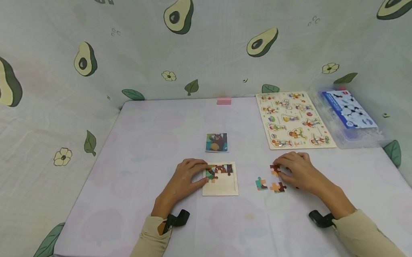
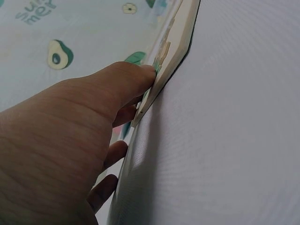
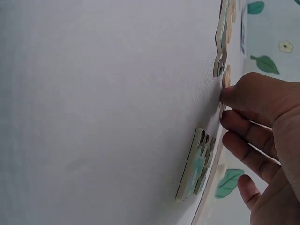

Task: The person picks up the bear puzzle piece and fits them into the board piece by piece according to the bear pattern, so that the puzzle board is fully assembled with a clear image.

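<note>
A square wooden puzzle board (image 1: 225, 189) lies on the table, with bear-picture pieces (image 1: 221, 169) along its top and left side. My left hand (image 1: 186, 179) holds the board by its left side, the thumb (image 2: 136, 79) resting at the rim. To the right, my right hand (image 1: 302, 172) pinches a brown and orange puzzle piece (image 1: 274, 169) between thumb and fingertips, at table level. Near it lie a teal puzzle piece (image 1: 261, 184) and an orange and brown one (image 1: 277, 187). Another piece (image 3: 191, 164) shows beside the fingers in the right wrist view, mostly hidden from the head.
Behind the board lies a small bear picture card (image 1: 217, 142). A larger wooden picture board (image 1: 295, 121) is at the back right, beside a clear plastic box (image 1: 361, 136) with a blue and white booklet (image 1: 350, 109). A pink block (image 1: 224, 101) sits at the back edge.
</note>
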### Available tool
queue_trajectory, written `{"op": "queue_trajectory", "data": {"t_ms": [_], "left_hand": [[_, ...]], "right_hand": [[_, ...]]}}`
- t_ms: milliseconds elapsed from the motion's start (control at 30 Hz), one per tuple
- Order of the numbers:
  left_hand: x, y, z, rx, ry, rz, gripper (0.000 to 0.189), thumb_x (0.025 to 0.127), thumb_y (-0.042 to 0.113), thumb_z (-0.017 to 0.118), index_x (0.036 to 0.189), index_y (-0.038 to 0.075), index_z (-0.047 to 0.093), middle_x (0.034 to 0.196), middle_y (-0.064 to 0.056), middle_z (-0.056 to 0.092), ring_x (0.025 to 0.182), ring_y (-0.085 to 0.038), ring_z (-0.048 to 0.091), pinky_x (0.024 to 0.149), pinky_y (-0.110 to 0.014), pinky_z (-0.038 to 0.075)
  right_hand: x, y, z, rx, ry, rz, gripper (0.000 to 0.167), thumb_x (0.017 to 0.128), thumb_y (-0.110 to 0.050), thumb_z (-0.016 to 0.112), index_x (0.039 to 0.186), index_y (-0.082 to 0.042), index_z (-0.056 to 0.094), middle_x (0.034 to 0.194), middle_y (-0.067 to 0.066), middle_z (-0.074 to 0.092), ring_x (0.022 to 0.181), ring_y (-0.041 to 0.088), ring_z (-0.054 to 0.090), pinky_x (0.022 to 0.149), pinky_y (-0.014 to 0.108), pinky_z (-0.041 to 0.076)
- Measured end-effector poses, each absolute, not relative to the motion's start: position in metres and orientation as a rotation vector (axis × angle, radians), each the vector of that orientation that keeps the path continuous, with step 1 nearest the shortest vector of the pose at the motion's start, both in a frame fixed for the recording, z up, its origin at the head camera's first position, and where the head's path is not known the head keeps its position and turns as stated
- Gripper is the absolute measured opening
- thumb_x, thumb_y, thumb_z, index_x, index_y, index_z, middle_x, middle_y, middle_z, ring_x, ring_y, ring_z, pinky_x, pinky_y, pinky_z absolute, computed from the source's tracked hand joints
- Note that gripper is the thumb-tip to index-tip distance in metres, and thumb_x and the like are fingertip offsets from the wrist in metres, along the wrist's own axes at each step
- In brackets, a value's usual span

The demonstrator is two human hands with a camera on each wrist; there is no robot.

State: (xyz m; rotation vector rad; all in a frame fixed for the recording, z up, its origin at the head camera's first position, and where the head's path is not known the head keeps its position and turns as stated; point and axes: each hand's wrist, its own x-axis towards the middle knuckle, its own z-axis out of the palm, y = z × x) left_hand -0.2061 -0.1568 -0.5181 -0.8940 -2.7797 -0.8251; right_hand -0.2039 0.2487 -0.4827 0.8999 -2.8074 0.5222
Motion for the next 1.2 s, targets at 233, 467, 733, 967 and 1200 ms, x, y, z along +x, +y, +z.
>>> {"op": "queue_trajectory", "data": {"t_ms": [233,467,733,967,1200], "left_hand": [[-0.205,-0.158,-0.517,-0.914,-2.775,-0.84,0.042,0.094,0.035,0.071,0.133,0.018,0.066,0.135,0.0,0.058,0.13,-0.026,0.045,0.107,-0.054,0.034],[-0.205,-0.157,-0.516,-0.915,-2.756,-0.826,0.041,0.093,0.034,0.072,0.131,0.018,0.067,0.135,0.0,0.059,0.128,-0.026,0.046,0.106,-0.054,0.036],[-0.204,-0.158,-0.516,-0.912,-2.763,-0.814,0.042,0.093,0.033,0.073,0.131,0.017,0.067,0.135,0.0,0.059,0.128,-0.026,0.046,0.104,-0.054,0.037],[-0.204,-0.159,-0.517,-0.9,-2.767,-0.81,0.042,0.093,0.033,0.073,0.132,0.017,0.067,0.135,0.0,0.059,0.128,-0.026,0.046,0.105,-0.054,0.037],[-0.205,-0.158,-0.516,-0.902,-2.779,-0.806,0.042,0.094,0.034,0.072,0.132,0.019,0.066,0.136,0.001,0.058,0.129,-0.025,0.045,0.106,-0.053,0.036]], "right_hand": [[-0.209,0.246,-0.482,0.941,-2.774,0.45,0.024,0.08,-0.012,0.079,0.102,-0.011,0.072,0.102,0.001,0.067,0.101,0.026,0.06,0.09,0.054,0.033],[-0.208,0.237,-0.478,0.965,-2.665,0.52,0.022,0.078,-0.012,0.081,0.098,-0.014,0.072,0.1,-0.001,0.067,0.1,0.025,0.06,0.083,0.048,0.033],[-0.209,0.226,-0.473,1.007,-2.641,0.512,0.024,0.077,-0.014,0.081,0.098,-0.011,0.072,0.099,0.001,0.067,0.098,0.025,0.06,0.081,0.047,0.033],[-0.209,0.217,-0.472,1.03,-2.65,0.528,0.024,0.078,-0.015,0.082,0.1,-0.011,0.072,0.099,0.0,0.067,0.099,0.025,0.06,0.084,0.049,0.034],[-0.207,0.206,-0.472,1.033,-2.705,0.575,0.025,0.079,-0.015,0.081,0.101,-0.011,0.072,0.101,0.0,0.068,0.103,0.024,0.06,0.089,0.05,0.033]]}}
